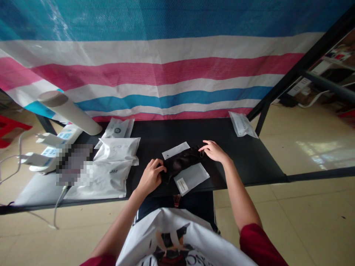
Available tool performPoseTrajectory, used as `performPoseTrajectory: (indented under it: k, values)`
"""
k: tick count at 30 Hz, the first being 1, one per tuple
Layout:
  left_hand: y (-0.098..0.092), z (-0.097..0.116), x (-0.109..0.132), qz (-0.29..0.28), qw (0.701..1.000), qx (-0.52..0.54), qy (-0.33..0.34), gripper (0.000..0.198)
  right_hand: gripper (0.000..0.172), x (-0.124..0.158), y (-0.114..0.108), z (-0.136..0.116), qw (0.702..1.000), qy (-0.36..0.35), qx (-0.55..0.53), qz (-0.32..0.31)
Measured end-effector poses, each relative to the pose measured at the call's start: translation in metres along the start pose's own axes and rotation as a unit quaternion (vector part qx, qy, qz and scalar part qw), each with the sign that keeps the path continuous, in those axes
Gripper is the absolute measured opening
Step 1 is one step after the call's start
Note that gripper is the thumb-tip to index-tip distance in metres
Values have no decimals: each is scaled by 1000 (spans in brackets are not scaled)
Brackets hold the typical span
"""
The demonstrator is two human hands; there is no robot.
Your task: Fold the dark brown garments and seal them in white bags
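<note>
A dark, shiny piece of folded fabric (181, 161) lies slantwise on the black tabletop; its exact kind cannot be made out. Beneath it is a frosted plastic bag (195, 177), showing on both sides of the fabric, with a white printed label near its front corner. My left hand (152, 176) is closed at the fabric's left end, its fingers curled onto the edge. At the other end, my right hand (214, 150) has its fingers stretched out, the tips touching the gathered dark fabric.
White plastic packets (116, 149) lie in a row on the left, beside a power strip (59, 144) with chargers and a leaning white cylinder (72, 112). Another packet (242, 125) lies at the back right. A striped tarp (166, 70) hangs behind the table.
</note>
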State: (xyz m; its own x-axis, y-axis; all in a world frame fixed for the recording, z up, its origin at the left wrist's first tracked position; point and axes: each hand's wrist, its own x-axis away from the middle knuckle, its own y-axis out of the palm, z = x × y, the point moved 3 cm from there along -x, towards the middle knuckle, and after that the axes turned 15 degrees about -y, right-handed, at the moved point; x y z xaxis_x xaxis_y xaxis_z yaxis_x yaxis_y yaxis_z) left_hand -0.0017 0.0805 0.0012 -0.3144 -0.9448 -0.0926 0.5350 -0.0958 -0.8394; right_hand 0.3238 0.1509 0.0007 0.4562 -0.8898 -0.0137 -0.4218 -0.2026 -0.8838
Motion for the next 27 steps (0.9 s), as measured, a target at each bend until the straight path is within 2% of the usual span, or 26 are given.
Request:
performPoseTrajectory:
  k: [2, 5, 10, 12, 15, 19, 24, 27]
  values:
    - [2, 10, 13, -5, 999, -38, 2, 40, 40, -9, 1, -6, 999, 40, 29, -11]
    - [7, 27, 31, -28, 997, -70, 17, 42, 36, -25, 7, -16, 994, 83, 64, 6]
    - [20, 54, 43, -76, 991, -54, 94, 32, 41, -58, 35, -40, 998, 4, 51, -30]
    - [28, 59, 41, -99, 987, -56, 113, 38, 43, -67, 44, -47, 998, -23, 46, -33]
    - [40, 58, 39, -104, 987, -63, 110, 54, 42, -71, 51, -48, 999, -34, 40, -8]
    - [48, 52, 45, -86, 987, -70, 112, 51, 37, -63, 51, -42, 997, -54, 36, 37]
    - [43, 45, 47, -94, 985, 14, 143, 60, 32, -55, 56, -38, 995, -84, 23, 53]
    - [36, 42, 39, -66, 988, 54, 127, 60, 34, -54, 59, -38, 994, -87, 24, 64]
